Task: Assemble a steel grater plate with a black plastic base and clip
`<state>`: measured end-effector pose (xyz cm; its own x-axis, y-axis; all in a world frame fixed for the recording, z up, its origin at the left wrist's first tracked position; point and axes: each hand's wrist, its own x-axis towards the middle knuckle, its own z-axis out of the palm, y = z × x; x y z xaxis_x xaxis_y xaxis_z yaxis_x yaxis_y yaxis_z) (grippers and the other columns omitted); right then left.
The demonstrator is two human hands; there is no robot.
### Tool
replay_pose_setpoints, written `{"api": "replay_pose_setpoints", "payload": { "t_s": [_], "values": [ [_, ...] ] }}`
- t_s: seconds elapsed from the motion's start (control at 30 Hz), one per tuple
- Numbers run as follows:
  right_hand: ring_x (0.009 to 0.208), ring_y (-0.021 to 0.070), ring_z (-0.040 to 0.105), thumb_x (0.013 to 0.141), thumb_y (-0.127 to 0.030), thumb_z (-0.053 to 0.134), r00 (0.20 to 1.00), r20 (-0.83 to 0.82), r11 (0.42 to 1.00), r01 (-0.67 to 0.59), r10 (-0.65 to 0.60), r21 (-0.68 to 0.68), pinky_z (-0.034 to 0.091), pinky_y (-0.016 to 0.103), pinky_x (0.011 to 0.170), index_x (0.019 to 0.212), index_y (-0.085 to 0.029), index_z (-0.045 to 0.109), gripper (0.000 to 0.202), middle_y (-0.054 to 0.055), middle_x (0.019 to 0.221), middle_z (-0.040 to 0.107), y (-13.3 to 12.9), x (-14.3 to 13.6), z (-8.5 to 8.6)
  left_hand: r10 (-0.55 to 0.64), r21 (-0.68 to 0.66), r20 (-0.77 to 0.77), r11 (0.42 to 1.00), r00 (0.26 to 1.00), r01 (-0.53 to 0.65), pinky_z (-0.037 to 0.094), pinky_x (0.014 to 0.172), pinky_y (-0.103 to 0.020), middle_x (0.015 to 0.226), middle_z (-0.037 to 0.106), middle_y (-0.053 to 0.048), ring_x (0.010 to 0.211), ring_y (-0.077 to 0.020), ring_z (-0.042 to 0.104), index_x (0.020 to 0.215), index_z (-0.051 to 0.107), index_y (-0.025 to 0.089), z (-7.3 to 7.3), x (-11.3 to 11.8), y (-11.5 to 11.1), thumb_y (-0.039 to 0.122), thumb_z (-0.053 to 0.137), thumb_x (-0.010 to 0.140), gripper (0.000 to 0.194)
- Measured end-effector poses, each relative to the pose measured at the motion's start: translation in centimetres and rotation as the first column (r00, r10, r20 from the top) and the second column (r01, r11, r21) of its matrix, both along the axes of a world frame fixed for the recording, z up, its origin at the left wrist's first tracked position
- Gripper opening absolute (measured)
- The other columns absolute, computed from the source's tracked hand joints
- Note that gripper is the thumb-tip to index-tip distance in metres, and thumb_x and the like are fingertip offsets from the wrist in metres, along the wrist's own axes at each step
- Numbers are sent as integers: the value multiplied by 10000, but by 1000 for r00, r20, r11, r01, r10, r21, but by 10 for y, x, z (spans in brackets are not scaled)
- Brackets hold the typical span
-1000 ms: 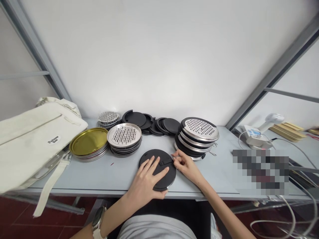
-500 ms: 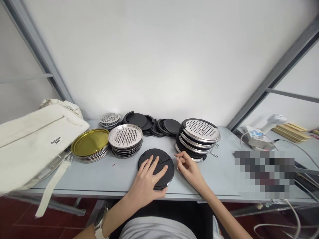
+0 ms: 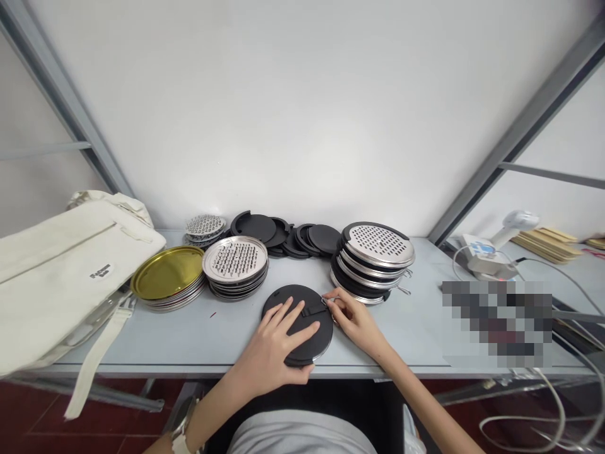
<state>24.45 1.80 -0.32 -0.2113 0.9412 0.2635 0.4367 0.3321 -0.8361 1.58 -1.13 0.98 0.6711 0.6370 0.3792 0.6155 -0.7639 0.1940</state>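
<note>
Currently steadying the disc point(image 3: 307, 320), flat on the table point(image 3: 179, 340) near its front edge, with a left hand point(image 3: 269, 350) splayed across the top, unclenched. Pinching an apparent wire point(image 3: 324, 301) at the disc's right rim with a right hand point(image 3: 352, 321), close in front of the stack point(image 3: 373, 261). Possibly risking a swivel or slide from too light a press on the left, a sprung wire from too shallow a pinch, or a bumped stack from a sudden forward slip. Too hidden to tell how securely hooked.
</note>
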Motion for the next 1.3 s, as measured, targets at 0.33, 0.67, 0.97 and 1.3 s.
{"api": "replay_pose_setpoints", "payload": {
  "t_s": [0.33, 0.67, 0.97, 1.3],
  "values": [
    [543, 113, 356, 928, -471, 429, 994, -95, 994, -58, 49, -94, 296, 238, 528, 903, -184, 517, 302, -52, 589, 384, 0, 1, 3, 29, 20, -4, 999, 1000, -29, 325, 1048, -492, 1484, 321, -72, 1357, -326, 286, 1334, 471, 314, -6, 2, 1, 498, 635, 778, 609],
    [535, 112, 355, 920, -483, 437, 989, -137, 991, -65, 48, -120, 302, 235, 517, 919, -188, 532, 309, -56, 587, 372, 0, -1, 1, 21, 55, -5, 998, 1000, -21, 325, 1049, -490, 1480, 327, -78, 1346, -332, 304, 1323, 490, 300, -6, 3, 2, 502, 634, 778, 599],
    [532, 129, 360, 930, -454, 431, 991, -128, 992, -55, 40, -117, 303, 246, 525, 1067, -218, 483, 278, -61, 573, 383, -2, 0, 1, 33, 23, -13, 999, 999, -33, 308, 1064, -492, 1493, 303, -78, 1364, -328, 269, 1339, 467, 306, -7, 4, 2, 491, 638, 777, 615],
    [529, 100, 331, 915, -472, 469, 979, -201, 985, -72, 40, -156, 265, 234, 515, 910, -187, 509, 288, -68, 568, 353, 0, 0, 0, 32, 19, 3, 999, 999, -32, 314, 1060, -495, 1488, 312, -78, 1360, -328, 278, 1344, 462, 305, -7, 3, 1, 497, 640, 777, 624]
  ]
}}
